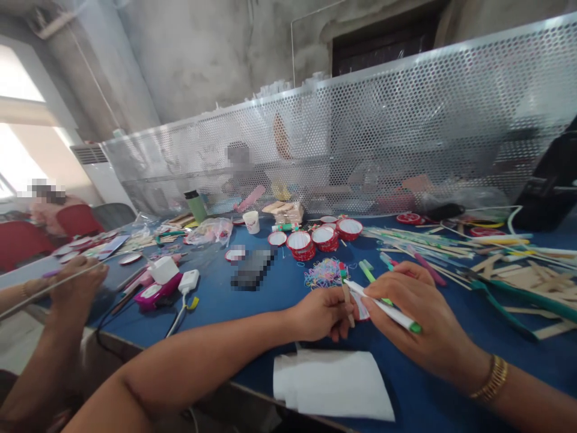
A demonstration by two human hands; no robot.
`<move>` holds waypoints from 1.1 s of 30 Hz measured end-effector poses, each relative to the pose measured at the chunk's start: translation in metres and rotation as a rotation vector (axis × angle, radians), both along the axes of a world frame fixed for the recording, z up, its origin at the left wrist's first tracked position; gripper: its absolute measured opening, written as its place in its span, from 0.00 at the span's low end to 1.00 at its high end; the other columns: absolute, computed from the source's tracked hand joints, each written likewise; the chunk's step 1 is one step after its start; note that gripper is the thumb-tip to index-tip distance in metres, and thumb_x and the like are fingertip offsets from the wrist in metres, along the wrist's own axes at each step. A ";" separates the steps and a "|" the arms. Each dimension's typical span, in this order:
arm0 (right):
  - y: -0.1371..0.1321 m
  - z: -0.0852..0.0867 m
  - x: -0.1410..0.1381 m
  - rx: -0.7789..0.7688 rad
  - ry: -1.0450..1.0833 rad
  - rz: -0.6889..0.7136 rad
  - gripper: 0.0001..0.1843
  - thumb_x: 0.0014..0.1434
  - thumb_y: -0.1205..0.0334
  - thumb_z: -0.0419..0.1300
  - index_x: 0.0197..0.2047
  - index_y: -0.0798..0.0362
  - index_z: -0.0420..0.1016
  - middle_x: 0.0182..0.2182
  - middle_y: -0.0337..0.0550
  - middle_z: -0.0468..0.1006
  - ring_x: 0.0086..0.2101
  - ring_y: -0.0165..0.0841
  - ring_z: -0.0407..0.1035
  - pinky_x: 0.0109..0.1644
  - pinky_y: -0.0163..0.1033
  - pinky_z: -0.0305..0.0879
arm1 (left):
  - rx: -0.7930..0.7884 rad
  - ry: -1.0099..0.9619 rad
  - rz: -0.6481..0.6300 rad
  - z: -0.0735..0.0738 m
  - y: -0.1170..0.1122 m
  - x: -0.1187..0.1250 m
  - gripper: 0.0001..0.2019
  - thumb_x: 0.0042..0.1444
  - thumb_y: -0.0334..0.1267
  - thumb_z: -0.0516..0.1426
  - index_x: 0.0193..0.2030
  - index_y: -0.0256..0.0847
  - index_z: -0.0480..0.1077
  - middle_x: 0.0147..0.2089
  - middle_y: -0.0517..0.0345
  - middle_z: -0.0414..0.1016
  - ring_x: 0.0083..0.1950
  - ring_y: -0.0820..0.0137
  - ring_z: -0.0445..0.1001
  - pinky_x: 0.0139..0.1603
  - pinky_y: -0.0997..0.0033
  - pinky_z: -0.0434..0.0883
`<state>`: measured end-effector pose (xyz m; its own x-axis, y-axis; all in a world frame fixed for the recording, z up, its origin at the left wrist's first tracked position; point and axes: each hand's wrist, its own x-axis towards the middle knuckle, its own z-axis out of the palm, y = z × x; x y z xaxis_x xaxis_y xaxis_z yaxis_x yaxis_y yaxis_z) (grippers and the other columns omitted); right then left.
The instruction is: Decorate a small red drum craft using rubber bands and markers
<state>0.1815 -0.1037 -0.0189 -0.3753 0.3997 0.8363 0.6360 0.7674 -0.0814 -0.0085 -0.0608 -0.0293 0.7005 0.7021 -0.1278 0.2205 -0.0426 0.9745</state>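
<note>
My left hand (321, 314) is closed around a small flat wooden craft stick (348, 305), held upright, with a bit of red and green at its top. My right hand (412, 319), a gold bracelet at its wrist, grips a white marker (383, 308) with a green end. The marker's tip points at the upper part of the stick. A small white-faced disc (360, 307) shows between the hands, partly covered by them. Just beyond my fingers lie a heap of coloured rubber bands (322, 273) and a light-green pen (369, 275).
Red-rimmed round tins (301, 243), a paper cup (251, 222) and a phone (253, 269) lie farther back. Green-handled pliers (505, 307) rest by loose sticks at right. A folded white cloth (333, 385) lies in front. Another person's hand (76, 282) works at left.
</note>
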 end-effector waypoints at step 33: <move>0.003 -0.003 0.004 -0.029 -0.012 0.005 0.03 0.61 0.65 0.57 0.38 0.48 0.69 0.30 0.35 0.78 0.30 0.32 0.73 0.49 0.47 0.55 | -0.026 0.078 -0.033 0.001 0.000 0.002 0.11 0.67 0.33 0.46 0.35 0.37 0.65 0.18 0.66 0.67 0.15 0.80 0.64 0.18 0.81 0.61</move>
